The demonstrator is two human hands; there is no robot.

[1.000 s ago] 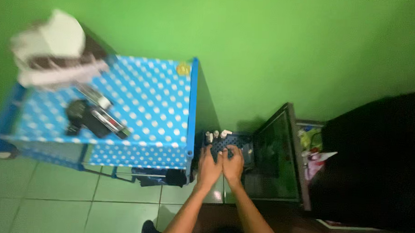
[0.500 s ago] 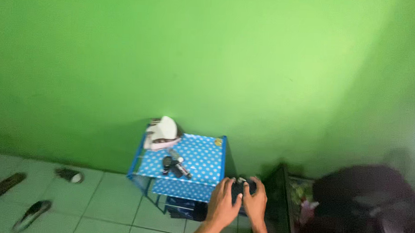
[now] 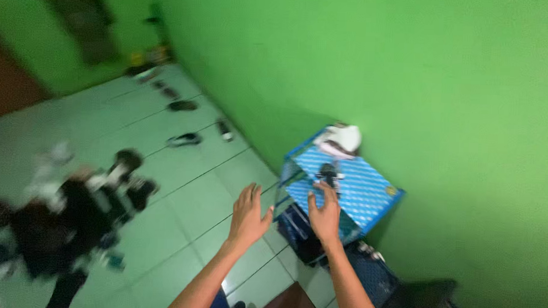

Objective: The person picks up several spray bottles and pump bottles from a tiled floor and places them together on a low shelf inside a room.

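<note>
A green wall (image 3: 362, 60) runs along a pale tiled floor (image 3: 182, 169) with open room on the left. Against the wall stands a small blue dotted table (image 3: 360, 196), its near edge just past both hands. The left hand (image 3: 247, 217) and right hand (image 3: 325, 213) hover with fingers spread, holding nothing. Dark items (image 3: 329, 172), too blurred to identify, and a white bundle (image 3: 342, 139) lie on top.

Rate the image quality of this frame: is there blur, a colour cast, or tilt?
Head view: strong motion blur on the dark heap at left; left hand and right hand softly smeared, both open and empty; a green cast covers the floor tiles; the blue dotted shelf sits steeply tilted.
</note>
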